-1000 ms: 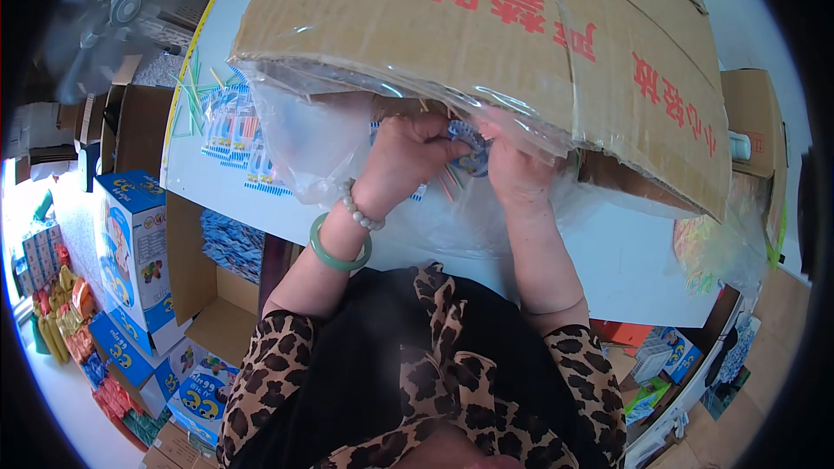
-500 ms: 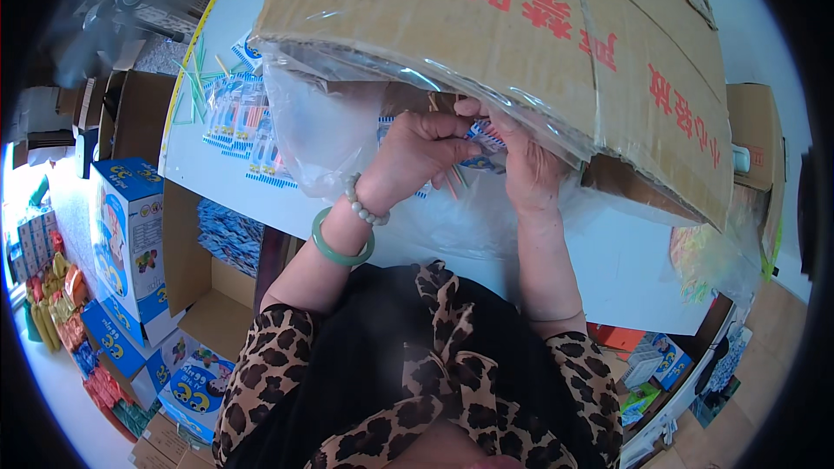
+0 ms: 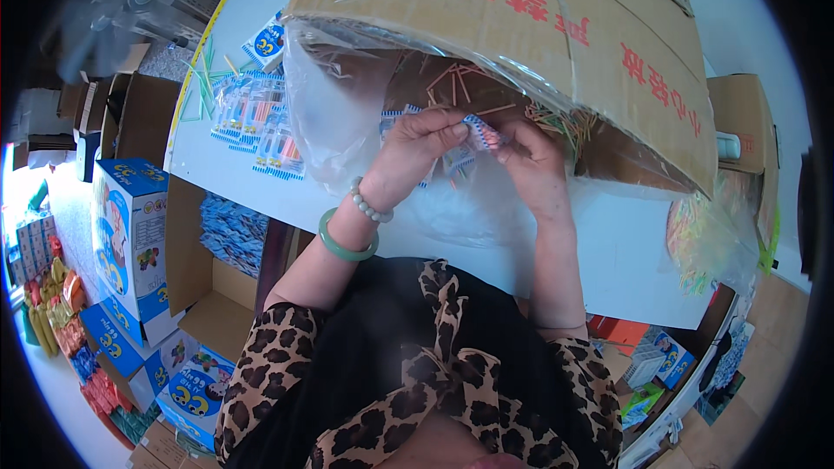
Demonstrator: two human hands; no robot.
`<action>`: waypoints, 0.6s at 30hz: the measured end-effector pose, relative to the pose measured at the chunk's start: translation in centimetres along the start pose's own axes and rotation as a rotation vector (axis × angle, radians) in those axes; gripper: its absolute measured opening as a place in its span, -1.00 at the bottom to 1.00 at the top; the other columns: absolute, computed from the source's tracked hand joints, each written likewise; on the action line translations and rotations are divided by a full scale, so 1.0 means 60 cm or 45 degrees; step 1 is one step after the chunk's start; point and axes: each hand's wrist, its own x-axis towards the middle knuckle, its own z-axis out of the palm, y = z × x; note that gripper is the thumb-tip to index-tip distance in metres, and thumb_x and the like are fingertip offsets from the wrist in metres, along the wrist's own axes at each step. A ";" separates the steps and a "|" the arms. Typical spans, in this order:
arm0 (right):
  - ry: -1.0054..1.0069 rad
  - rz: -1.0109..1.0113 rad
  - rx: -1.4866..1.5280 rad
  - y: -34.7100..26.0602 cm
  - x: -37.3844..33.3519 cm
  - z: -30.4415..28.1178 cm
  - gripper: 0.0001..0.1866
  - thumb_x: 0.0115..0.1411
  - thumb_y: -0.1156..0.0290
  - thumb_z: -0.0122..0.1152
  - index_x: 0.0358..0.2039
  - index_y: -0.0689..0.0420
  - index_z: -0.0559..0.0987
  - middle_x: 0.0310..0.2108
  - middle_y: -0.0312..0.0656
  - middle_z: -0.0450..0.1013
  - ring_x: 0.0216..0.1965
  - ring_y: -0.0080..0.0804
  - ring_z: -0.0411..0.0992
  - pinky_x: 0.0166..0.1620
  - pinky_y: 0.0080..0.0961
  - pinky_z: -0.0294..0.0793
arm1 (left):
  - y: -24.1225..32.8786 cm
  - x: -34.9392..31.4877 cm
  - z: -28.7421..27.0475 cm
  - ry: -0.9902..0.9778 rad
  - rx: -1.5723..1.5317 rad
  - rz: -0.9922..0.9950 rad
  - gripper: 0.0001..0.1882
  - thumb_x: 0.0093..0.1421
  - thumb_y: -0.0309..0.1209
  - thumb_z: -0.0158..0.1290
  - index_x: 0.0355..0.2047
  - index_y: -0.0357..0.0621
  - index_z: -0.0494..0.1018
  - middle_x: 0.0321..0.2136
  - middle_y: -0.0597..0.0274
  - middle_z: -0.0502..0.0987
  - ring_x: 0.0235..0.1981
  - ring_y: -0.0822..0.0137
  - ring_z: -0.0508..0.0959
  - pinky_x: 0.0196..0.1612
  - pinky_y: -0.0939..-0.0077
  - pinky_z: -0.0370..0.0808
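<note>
Between my two hands is a small blue-and-white printed packet point(image 3: 483, 133) with pinkish contents. My left hand point(image 3: 423, 141) pinches its left end between thumb and fingers. At the other end, the fingers of my right hand point(image 3: 533, 161) close on the packet. Both hands are just in front of a large cardboard box point(image 3: 512, 22) lying on its side, its opening toward me. Inside the box lie thin coloured sticks point(image 3: 563, 126), loose and in a pile. More packets lie under and beside my left hand, partly hidden by it.
Several filled packets point(image 3: 252, 113) lie on the white table point(image 3: 608, 252) at the left, near loose green sticks point(image 3: 205, 87). Clear plastic point(image 3: 334, 113) lines the box opening. A carton of blue packets point(image 3: 230, 230) stands below the table's left edge. A bag of sticks point(image 3: 708, 230) sits at the right.
My hands have drawn slightly apart, with the packet now showing between them. My right hand has moved right and down, out from the box opening. The sticks inside the box are more visible.
</note>
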 end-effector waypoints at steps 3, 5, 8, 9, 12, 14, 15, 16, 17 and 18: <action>0.119 -0.136 -0.135 0.009 -0.009 0.009 -0.90 0.03 0.57 0.15 -0.38 0.20 0.51 -0.44 -0.39 0.41 -0.35 -0.67 0.31 -0.21 -0.69 0.31 | 0.002 -0.020 -0.001 -0.015 -0.125 -0.063 -0.74 0.23 -0.39 -0.01 -0.14 -0.28 0.49 -0.20 0.23 0.52 -0.22 0.47 0.48 -0.10 0.53 0.42; 0.163 -0.004 -0.093 0.006 -0.015 0.019 -0.88 0.03 0.58 0.13 -0.35 0.21 0.51 -0.44 -0.39 0.40 -0.34 -0.66 0.32 -0.19 -0.70 0.30 | 0.003 -0.037 0.002 0.024 -0.385 0.046 -0.67 0.21 -0.37 0.03 -0.07 -0.29 0.44 -0.22 0.20 0.53 -0.22 0.45 0.48 -0.10 0.54 0.42; 0.148 -0.088 0.325 -0.015 -0.034 0.054 -0.88 0.04 0.59 0.12 -0.35 0.20 0.52 -0.45 -0.41 0.39 -0.35 -0.69 0.29 -0.22 -0.73 0.28 | 0.005 -0.063 0.001 0.049 -0.264 0.115 -0.63 0.18 -0.39 0.06 -0.03 -0.28 0.41 -0.19 0.18 0.52 -0.22 0.42 0.49 -0.10 0.52 0.42; 0.128 -0.094 0.330 -0.016 -0.035 0.055 -0.88 0.04 0.59 0.12 -0.35 0.20 0.52 -0.45 -0.41 0.39 -0.35 -0.69 0.29 -0.22 -0.73 0.28 | 0.006 -0.068 -0.001 0.067 -0.258 0.124 -0.63 0.18 -0.39 0.06 -0.03 -0.28 0.41 -0.19 0.18 0.52 -0.22 0.42 0.49 -0.10 0.52 0.42; -0.108 -0.021 0.025 -0.014 -0.037 0.064 -0.87 0.06 0.59 0.11 -0.33 0.20 0.53 -0.41 -0.41 0.40 -0.32 -0.70 0.30 -0.21 -0.73 0.27 | 0.006 -0.092 -0.017 0.121 -0.070 0.136 -0.63 0.16 -0.42 0.08 -0.03 -0.28 0.42 -0.21 0.19 0.51 -0.24 0.42 0.49 -0.12 0.54 0.43; -0.092 -0.257 -0.102 -0.002 -0.047 0.082 -0.87 0.05 0.61 0.10 -0.34 0.22 0.52 -0.40 -0.40 0.40 -0.32 -0.68 0.31 -0.22 -0.71 0.29 | -0.011 -0.103 -0.031 0.025 0.110 0.169 -0.67 0.14 -0.46 0.08 -0.07 -0.29 0.44 -0.29 0.22 0.51 -0.25 0.43 0.50 -0.17 0.57 0.45; -0.117 -0.264 -0.088 0.000 -0.053 0.095 -0.87 0.05 0.61 0.10 -0.34 0.22 0.52 -0.40 -0.40 0.40 -0.32 -0.68 0.31 -0.22 -0.71 0.29 | -0.009 -0.115 -0.034 0.052 0.120 0.169 -0.67 0.14 -0.46 0.08 -0.07 -0.29 0.44 -0.29 0.22 0.51 -0.25 0.43 0.50 -0.17 0.57 0.45; -0.119 -0.136 0.047 0.002 -0.061 0.108 -0.86 0.04 0.62 0.08 -0.34 0.24 0.51 -0.41 -0.38 0.41 -0.33 -0.64 0.32 -0.21 -0.68 0.31 | -0.010 -0.129 -0.031 0.172 0.250 0.324 -0.74 0.13 -0.49 0.06 -0.15 -0.30 0.46 -0.34 0.23 0.51 -0.29 0.45 0.50 -0.23 0.59 0.45; -0.117 -0.004 0.178 0.005 -0.063 0.120 -0.86 0.04 0.64 0.07 -0.34 0.25 0.51 -0.41 -0.36 0.41 -0.33 -0.60 0.34 -0.21 -0.66 0.32 | -0.011 -0.137 -0.031 0.286 0.379 0.477 -0.82 0.13 -0.53 0.03 -0.24 -0.30 0.48 -0.39 0.23 0.51 -0.34 0.46 0.50 -0.28 0.61 0.45; -0.121 0.000 0.180 0.007 -0.059 0.130 -0.86 0.04 0.64 0.07 -0.34 0.25 0.51 -0.41 -0.36 0.41 -0.33 -0.60 0.34 -0.21 -0.66 0.32 | -0.007 -0.147 -0.042 0.291 0.380 0.473 -0.82 0.13 -0.53 0.03 -0.24 -0.30 0.48 -0.39 0.23 0.51 -0.34 0.46 0.50 -0.28 0.61 0.45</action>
